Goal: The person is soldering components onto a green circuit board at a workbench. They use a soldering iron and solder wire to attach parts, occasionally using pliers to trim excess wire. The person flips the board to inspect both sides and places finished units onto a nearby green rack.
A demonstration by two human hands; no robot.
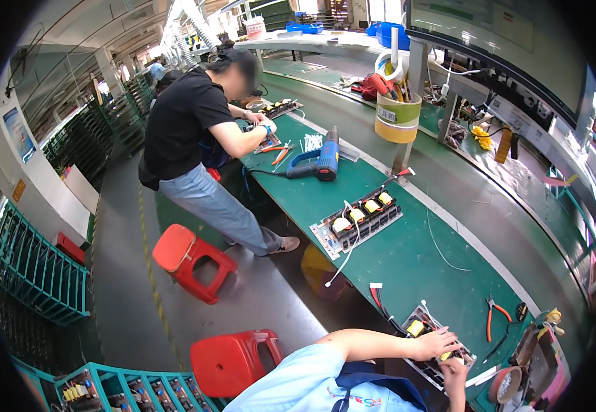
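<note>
At the near end of the green bench lies a circuit board (427,371) with dark heat sinks and yellow-wrapped coils. My left hand (434,345) rests over it, fingers stretched out across the coils. Against the board's right part, my right hand (454,373) has its fingers drawn together; whatever is between them is hidden. A cable with a white plug (376,285) and red and black wires runs off the board's far left end. Farther up the bench sits a second circuit board (361,221), with several yellow coils and a white wire, which neither hand touches.
Orange-handled pliers (490,323) lie right of my hands, near a small round dish (504,386). Beyond the second board stands a blue heat gun (322,161). A co-worker (198,130) handles another board there. Red stools (232,364) stand left of the bench; a tool bucket (398,118) hangs on a post.
</note>
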